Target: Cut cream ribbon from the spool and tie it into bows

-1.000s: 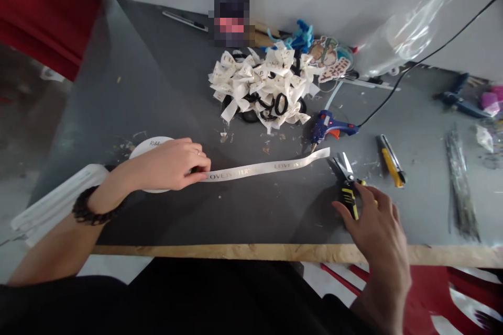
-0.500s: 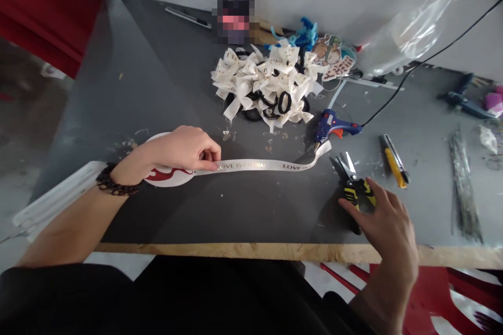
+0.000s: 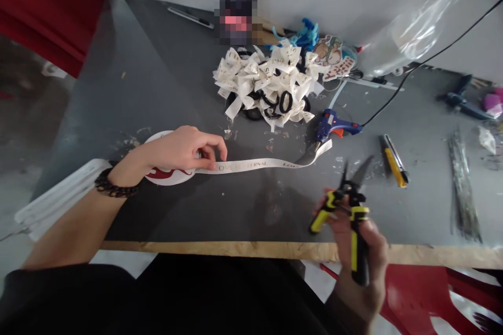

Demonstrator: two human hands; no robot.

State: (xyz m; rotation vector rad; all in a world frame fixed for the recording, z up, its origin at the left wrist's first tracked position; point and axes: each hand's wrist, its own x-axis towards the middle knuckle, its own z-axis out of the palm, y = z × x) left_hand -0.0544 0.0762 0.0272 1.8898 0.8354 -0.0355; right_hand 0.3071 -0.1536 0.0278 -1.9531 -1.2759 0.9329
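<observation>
My left hand (image 3: 188, 149) is over a white spool (image 3: 173, 179) with a red pattern. Its fingers are curled, with the thumb and a finger on the white printed ribbon (image 3: 251, 166) that runs right across the table. The index finger arches slightly above. The ribbon's free end curls up beside the nozzle of a blue glue gun (image 3: 328, 124). My right hand (image 3: 371, 251) holds yellow-and-black-handled scissors (image 3: 356, 209) above the table's front edge, with the blades apart and pointing away from me.
Behind the ribbon lies a heap of white ribbon bows with black hair ties (image 3: 271, 81). To the right are a yellow utility knife (image 3: 395, 162), a bundle of thin wires (image 3: 463, 188) and pliers (image 3: 463, 98). A black cable (image 3: 416, 65) trails from the glue gun.
My right hand has picked the scissors up off the table and brought them toward me, turning them. The left index finger has lifted a little; the ribbon stays nearly in place.
</observation>
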